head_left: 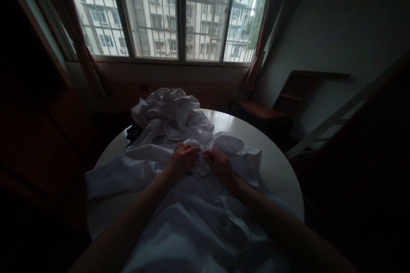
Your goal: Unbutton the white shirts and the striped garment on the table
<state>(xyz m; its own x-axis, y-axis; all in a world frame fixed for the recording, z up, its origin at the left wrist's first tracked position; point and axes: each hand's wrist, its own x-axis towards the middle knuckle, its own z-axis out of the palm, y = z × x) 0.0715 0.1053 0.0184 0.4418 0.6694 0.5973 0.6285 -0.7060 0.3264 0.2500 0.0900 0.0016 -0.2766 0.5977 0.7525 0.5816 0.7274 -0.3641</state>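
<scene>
A white shirt (137, 162) lies spread over a round white table (269, 145), one sleeve stretched to the left and its lower part hanging towards me. Near its collar, my left hand (184, 158) pinches the cloth with bent fingers. Close beside it, my right hand (219, 164) grips the same cloth, thumb and fingers pressed together. The fingertips of both hands almost meet. Whatever small part of the shirt sits between them is too dark to make out.
Behind the shirt, a heap of crumpled white cloth (169, 108) rises at the table's far side, with something dark (133, 133) under its left edge. A wooden chair (265, 110) stands beyond the table at the right. Barred windows (181, 17) with tied curtains (85, 55) fill the back.
</scene>
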